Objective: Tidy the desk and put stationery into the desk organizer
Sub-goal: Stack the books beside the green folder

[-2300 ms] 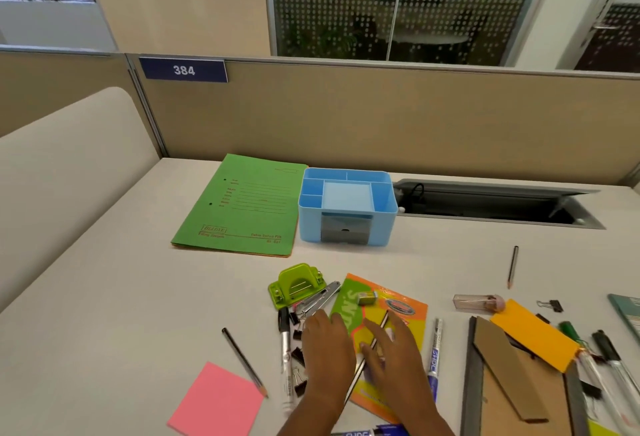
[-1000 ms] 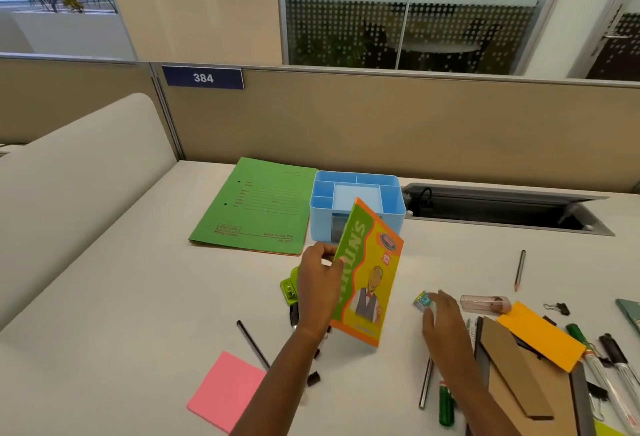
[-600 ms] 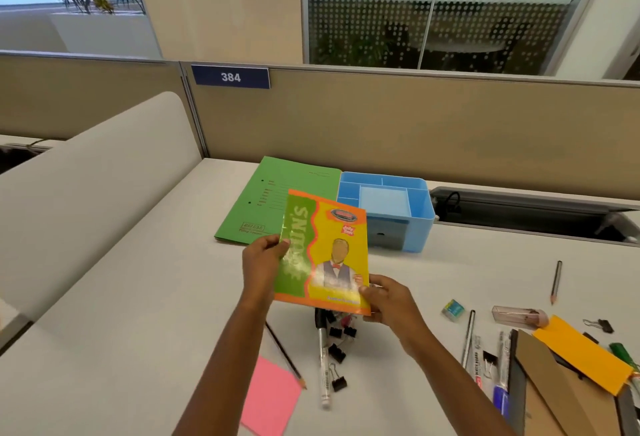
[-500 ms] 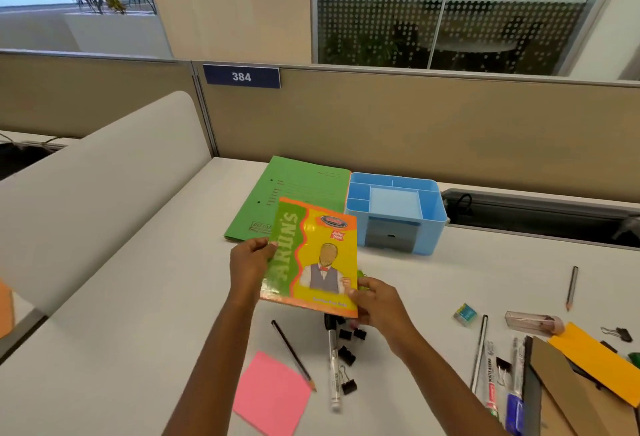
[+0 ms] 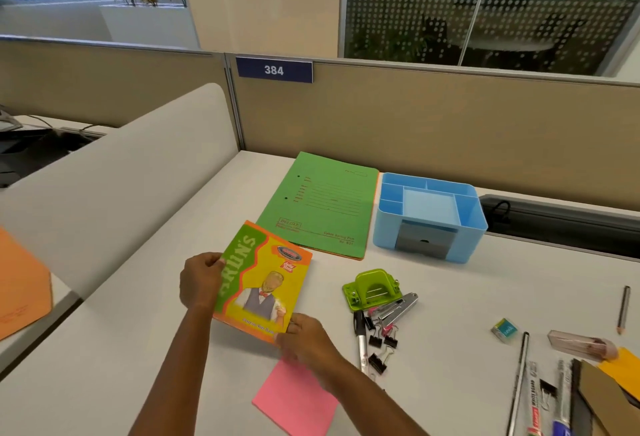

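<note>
Notebook [image 5: 263, 279] now lower, between both hands' fingers [image 5: 211, 262].

Both arms reach forward; the left hand [image 5: 199, 281] pinches with thumb on top, the right hand [image 5: 304, 338] grips just below-right.

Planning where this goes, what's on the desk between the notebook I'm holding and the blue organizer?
Head view: only the near corner of the flat green paper file folder; otherwise bare white desk.
</note>
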